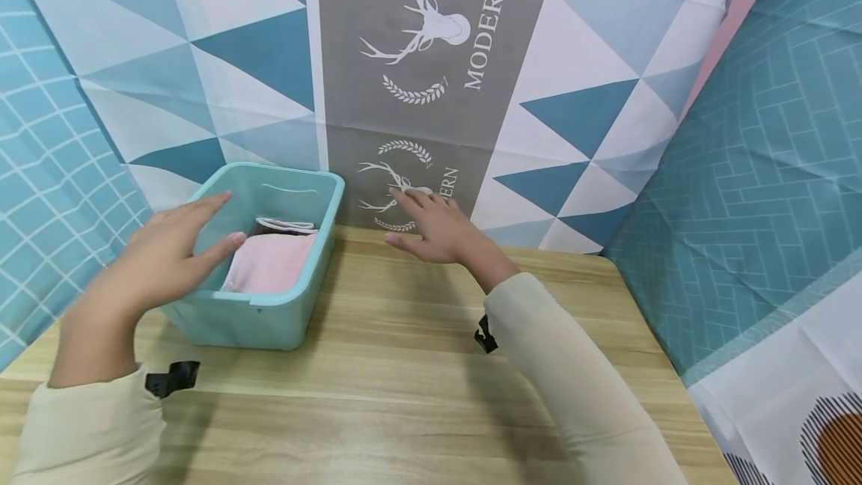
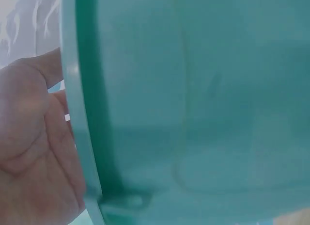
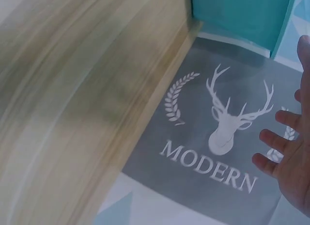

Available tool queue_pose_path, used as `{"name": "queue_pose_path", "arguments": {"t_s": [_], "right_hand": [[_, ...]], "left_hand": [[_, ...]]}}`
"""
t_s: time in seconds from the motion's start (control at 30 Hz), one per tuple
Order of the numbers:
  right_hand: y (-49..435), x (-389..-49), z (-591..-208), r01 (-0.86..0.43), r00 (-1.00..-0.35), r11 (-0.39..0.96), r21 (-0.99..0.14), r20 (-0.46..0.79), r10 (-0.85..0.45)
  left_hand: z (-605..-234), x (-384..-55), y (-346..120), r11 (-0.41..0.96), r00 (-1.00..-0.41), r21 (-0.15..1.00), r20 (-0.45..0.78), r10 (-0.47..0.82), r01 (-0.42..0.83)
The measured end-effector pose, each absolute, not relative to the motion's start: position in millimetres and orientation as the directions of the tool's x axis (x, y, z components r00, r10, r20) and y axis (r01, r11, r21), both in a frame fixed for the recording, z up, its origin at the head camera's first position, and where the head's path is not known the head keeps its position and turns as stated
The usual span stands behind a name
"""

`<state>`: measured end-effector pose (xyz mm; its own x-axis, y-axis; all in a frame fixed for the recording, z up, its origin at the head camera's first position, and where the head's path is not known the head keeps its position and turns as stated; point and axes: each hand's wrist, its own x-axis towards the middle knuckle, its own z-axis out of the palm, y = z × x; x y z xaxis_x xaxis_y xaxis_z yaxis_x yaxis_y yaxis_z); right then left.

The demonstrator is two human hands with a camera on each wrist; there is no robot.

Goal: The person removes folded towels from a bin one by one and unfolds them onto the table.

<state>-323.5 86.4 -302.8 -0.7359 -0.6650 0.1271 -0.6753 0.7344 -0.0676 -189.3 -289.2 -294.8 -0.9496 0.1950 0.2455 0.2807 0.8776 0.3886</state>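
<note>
A teal plastic bin [image 1: 242,324] stands on the left part of the table against the back cloth. Inside it lie a folded pink cloth [image 1: 272,262] and, behind that, a dark folded cloth with a white edge [image 1: 286,226]. My left hand [image 1: 158,257] is held over the bin's near left side, thumb and fingers spread, nothing in its grasp. In the left wrist view the palm [image 2: 36,147] shows beside the bin's rim [image 2: 77,104]. To the right of the bin, my right hand [image 1: 438,230] hovers over the far part of the table, fingers extended and holding nothing.
The wood-grain table [image 1: 377,395] meets a hanging cloth [image 1: 431,111] with deer heads and triangles at the back. Blue patterned cloths hang at the left [image 1: 40,133] and right [image 1: 761,171]. Black straps [image 1: 173,379] show at both wrists.
</note>
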Motion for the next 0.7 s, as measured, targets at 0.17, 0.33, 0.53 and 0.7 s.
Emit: {"name": "queue_pose_path", "arguments": {"t_s": [0.17,0.33,0.53,0.7], "right_hand": [[66,-326,-298,-0.677,-0.735,0.734,-0.058,0.120,-0.668],[48,-326,-291,-0.683,-0.729,0.729,-0.053,0.106,-0.676],[31,-325,-285,-0.709,-0.703,0.704,-0.035,0.114,-0.702],[17,-325,-286,-0.725,-0.684,0.688,-0.015,0.124,-0.719]], "left_hand": [[-305,-184,-314,0.846,-0.947,0.455,0.273,0.167,0.280],[-313,-176,-331,0.825,-0.967,0.528,0.238,0.087,0.204],[-324,-169,-347,0.783,-0.968,0.600,0.253,0.004,0.160],[-332,-166,-357,0.763,-0.956,0.635,0.282,-0.083,0.120]]}}
